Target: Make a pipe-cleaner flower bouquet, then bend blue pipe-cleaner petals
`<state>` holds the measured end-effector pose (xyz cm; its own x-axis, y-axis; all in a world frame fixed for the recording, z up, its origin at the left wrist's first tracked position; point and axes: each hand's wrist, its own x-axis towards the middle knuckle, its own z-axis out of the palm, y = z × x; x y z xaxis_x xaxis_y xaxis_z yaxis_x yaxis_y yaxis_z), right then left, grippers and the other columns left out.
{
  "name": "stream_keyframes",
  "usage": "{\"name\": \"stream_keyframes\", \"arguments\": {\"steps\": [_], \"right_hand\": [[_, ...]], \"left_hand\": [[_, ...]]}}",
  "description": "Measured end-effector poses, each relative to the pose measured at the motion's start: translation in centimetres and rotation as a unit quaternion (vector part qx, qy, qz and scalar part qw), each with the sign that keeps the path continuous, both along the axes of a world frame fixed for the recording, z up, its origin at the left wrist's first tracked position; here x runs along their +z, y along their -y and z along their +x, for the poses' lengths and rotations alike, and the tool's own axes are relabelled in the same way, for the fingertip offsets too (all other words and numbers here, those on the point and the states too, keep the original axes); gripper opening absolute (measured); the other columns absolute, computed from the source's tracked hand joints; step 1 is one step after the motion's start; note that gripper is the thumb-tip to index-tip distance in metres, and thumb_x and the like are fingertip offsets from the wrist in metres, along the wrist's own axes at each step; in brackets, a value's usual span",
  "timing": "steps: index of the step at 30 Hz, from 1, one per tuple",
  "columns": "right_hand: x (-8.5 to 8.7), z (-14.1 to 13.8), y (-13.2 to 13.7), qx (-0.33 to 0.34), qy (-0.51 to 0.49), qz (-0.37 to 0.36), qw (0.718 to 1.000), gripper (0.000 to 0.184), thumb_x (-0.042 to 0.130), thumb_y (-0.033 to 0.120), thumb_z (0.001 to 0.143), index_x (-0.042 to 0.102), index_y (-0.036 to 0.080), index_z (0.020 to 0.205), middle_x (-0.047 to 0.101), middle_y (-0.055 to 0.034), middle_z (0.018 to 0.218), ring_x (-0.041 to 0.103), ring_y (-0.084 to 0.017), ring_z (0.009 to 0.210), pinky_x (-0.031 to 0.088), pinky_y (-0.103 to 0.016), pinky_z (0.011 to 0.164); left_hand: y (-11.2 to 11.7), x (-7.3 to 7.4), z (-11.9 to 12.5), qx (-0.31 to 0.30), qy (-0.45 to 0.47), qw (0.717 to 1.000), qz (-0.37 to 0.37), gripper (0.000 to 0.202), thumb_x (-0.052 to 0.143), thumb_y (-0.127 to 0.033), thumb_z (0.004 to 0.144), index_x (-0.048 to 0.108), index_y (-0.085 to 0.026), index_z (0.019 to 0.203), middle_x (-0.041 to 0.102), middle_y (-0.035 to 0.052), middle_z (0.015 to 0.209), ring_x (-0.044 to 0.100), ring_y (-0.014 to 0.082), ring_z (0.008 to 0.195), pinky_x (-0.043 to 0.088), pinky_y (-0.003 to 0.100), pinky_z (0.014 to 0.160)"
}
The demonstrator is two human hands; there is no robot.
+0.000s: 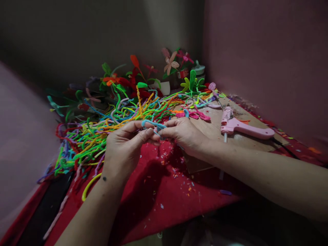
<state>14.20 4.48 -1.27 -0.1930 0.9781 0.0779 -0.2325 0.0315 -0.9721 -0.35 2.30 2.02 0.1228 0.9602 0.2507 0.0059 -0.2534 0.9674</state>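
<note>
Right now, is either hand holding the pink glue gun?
No, the pink glue gun lies on the brown board, while the left hand and right hand hold a blue fuzzy stem.

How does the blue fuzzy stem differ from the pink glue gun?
The blue stem is thin and bent; the glue gun is bulkier. The stem is held between the left hand and right hand, while the gun lies on the brown board, touched by neither.

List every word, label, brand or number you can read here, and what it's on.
No text can be read.
Small red-and-white patch at the back: too small and dim to tell if it bears writing.
Pink glue gun: no lettering visible.
Blue fuzzy stem in hand: none.
</note>
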Motion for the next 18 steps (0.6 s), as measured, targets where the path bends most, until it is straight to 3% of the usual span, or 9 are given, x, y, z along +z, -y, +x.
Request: {"name": "stream_keyframes", "arguments": {"steps": [5, 9, 13, 18], "right_hand": [[-0.21, 0.00, -0.08, 0.002, 0.009, -0.013, 1.000, 0.008, 0.060, 0.015, 0.059, 0.059, 0.014, 0.051, 0.048, 0.0041, 0.047, 0.037, -0.007, 0.049, 0.027, -0.025, 0.051], [-0.32, 0.05, -0.24, 0.010, -0.013, -0.035, 0.999, 0.009, 0.065, 0.018, 0.057, 0.058, 0.014, 0.052, 0.050, 0.0033, 0.049, 0.038, -0.007, 0.048, 0.026, -0.025, 0.049], [-0.29, 0.18, -0.39, 0.021, -0.034, -0.060, 0.997, 0.014, 0.065, 0.017, 0.057, 0.054, 0.014, 0.050, 0.045, 0.0045, 0.046, 0.033, -0.006, 0.043, 0.021, -0.025, 0.045], [-0.22, 0.23, -0.40, 0.023, -0.030, -0.063, 0.997, 0.013, 0.061, 0.014, 0.061, 0.052, 0.015, 0.051, 0.043, 0.0048, 0.044, 0.031, -0.006, 0.041, 0.020, -0.026, 0.044]], "left_hand": [[0.24, -0.44, 0.03, 0.016, -0.090, 0.994, 0.057, 0.007, 0.067, -0.014, 0.074, 0.069, -0.016, 0.080, 0.068, -0.0006, 0.069, 0.064, 0.0114, 0.061, 0.054, 0.022, 0.062], [0.22, -0.70, 0.15, -0.004, -0.169, 0.983, 0.074, 0.002, 0.066, -0.014, 0.073, 0.067, -0.015, 0.073, 0.064, -0.0020, 0.064, 0.057, 0.0083, 0.050, 0.048, 0.020, 0.050], [0.03, -0.69, 0.16, -0.004, -0.198, 0.980, 0.019, 0.004, 0.066, -0.017, 0.072, 0.064, -0.014, 0.070, 0.058, -0.0034, 0.054, 0.049, 0.0064, 0.043, 0.041, 0.017, 0.042], [-0.17, -0.44, 0.00, -0.041, -0.104, 0.990, -0.084, 0.017, 0.059, -0.030, 0.081, 0.062, -0.014, 0.078, 0.064, 0.0006, 0.062, 0.058, 0.0116, 0.046, 0.045, 0.021, 0.040]]}}
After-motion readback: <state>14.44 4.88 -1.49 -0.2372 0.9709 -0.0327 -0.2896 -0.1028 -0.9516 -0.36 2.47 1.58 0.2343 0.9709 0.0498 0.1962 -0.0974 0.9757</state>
